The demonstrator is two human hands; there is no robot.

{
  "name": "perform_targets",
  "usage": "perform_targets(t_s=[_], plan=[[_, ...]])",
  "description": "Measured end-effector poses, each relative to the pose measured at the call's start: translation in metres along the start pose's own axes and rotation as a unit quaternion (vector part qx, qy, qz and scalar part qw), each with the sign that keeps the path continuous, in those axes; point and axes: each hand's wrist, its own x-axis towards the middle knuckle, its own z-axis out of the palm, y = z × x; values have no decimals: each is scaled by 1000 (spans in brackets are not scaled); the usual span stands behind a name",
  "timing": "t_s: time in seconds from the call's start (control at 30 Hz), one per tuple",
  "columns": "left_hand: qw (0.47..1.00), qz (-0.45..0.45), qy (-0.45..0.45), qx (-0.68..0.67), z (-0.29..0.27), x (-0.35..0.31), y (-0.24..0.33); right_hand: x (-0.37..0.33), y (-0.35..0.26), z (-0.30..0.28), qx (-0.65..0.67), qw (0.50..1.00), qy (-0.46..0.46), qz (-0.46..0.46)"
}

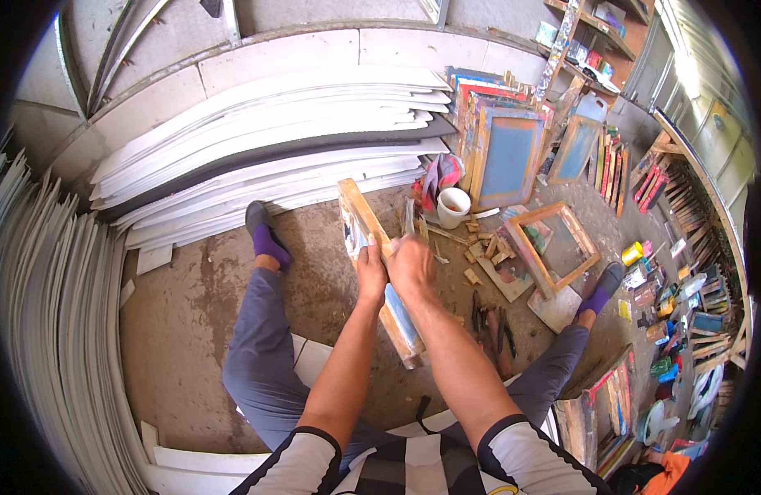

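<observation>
Tilted up on edge in front of me is a wooden screen frame (362, 210), with bluish mesh or paint showing along its side. My left hand (371, 271) is closed round its upper bar. Right beside it my right hand (412, 262) is closed at the same bar. A narrow greyish tool (409, 216) sticks up past the right fist; it seems held there, but its kind is too blurred to make out. On the floor right of my forearm lie several pliers-like hand tools (494, 326). Small wood offcuts (489, 249) are scattered beyond them.
A white bucket (453, 206) stands near upright screen frames (506, 153). An empty wooden frame (591, 239) lies by my right foot. White sheets (273, 115) are stacked along the wall, with more sheets (59, 313) at left. Paint containers (632, 252) and frames crowd the right side.
</observation>
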Motion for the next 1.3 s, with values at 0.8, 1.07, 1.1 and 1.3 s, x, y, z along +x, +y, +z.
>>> perform_targets(t_s=[0.8,1.07,1.1,1.3], plan=[[986,-24,46,156,-30,-10,16,-38,29,5,37,992,-71,-95],[992,-38,13,123,-42,-13,22,-32,67,32,322,927,-191,-2],[993,-34,13,109,-45,-14,22,-41,61,19,331,924,-193,11],[1000,-27,-4,-6,-52,-17,24,-119,59,-66,156,963,-211,-58]])
